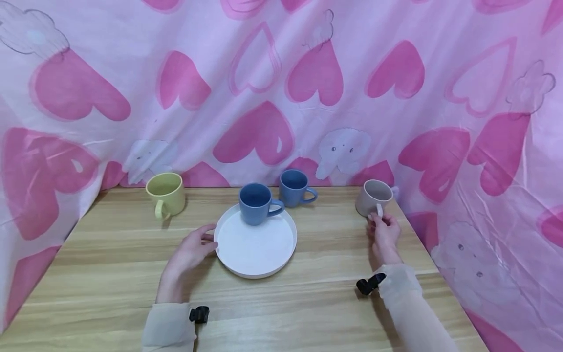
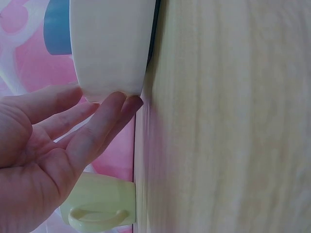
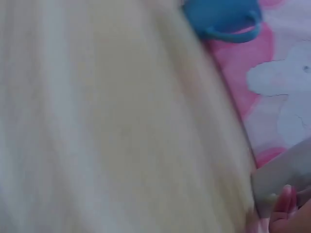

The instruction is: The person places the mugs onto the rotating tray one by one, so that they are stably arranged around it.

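Note:
A white round plate [image 1: 255,249] with a raised rim carries a blue mug [image 1: 255,205] near its back edge. My left hand [image 1: 195,249] is at the plate's left side, its fairly straight fingertips touching the outer wall in the left wrist view. At the back right of the table, my right hand [image 1: 386,233] pinches the handle of a grey mug [image 1: 367,199], which looks slightly tilted. Only part of that hand and the grey mug [image 3: 282,174] enters the right wrist view.
A second blue mug [image 1: 292,188] stands behind the plate, its handle to the right. At the back left is a yellow-green mug [image 1: 171,195] with its handle forward. A pink heart-patterned cloth [image 1: 264,63] hangs along the wooden table's [image 1: 299,313] back and sides.

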A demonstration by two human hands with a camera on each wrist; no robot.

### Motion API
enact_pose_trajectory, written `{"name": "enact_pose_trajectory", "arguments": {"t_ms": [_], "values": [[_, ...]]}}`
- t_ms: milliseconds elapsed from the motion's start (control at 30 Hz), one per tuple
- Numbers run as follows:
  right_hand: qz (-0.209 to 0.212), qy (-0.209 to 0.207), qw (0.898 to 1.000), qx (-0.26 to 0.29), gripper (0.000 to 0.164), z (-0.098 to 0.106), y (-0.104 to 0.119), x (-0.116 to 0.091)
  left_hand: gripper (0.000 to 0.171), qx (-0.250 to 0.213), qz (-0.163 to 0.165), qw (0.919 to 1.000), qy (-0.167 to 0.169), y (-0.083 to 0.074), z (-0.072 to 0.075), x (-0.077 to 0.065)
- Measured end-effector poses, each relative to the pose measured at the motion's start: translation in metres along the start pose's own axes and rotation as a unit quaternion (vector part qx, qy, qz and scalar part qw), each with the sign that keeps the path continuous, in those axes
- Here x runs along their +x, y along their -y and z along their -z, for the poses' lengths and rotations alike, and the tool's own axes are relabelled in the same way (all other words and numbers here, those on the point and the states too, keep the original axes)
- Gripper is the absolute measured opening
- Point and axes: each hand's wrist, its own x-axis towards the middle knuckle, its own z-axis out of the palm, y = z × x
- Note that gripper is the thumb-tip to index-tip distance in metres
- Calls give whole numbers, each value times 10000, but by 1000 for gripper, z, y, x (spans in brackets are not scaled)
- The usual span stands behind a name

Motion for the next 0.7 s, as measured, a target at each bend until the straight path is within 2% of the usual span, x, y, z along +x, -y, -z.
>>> {"name": "enact_pose_trajectory", "arguments": {"t_ms": [133, 433, 500, 700], "values": [[-113, -2, 9985, 530, 17, 0, 1, -2, 55, -54, -36, 10000, 53, 0, -1, 3], [-109, 51, 9948, 1012, 20, 1, 2, -5, 59, -253, -88, 9995, 163, -3, -5, 6], [-101, 150, 9959, 884, 18, 2, 1, -5, 59, -276, -95, 9994, 159, -2, -4, 6], [34, 472, 9989, 34, 17, 3, -4, -5, 60, -231, 21, 9996, 168, -1, 1, 2]]}}
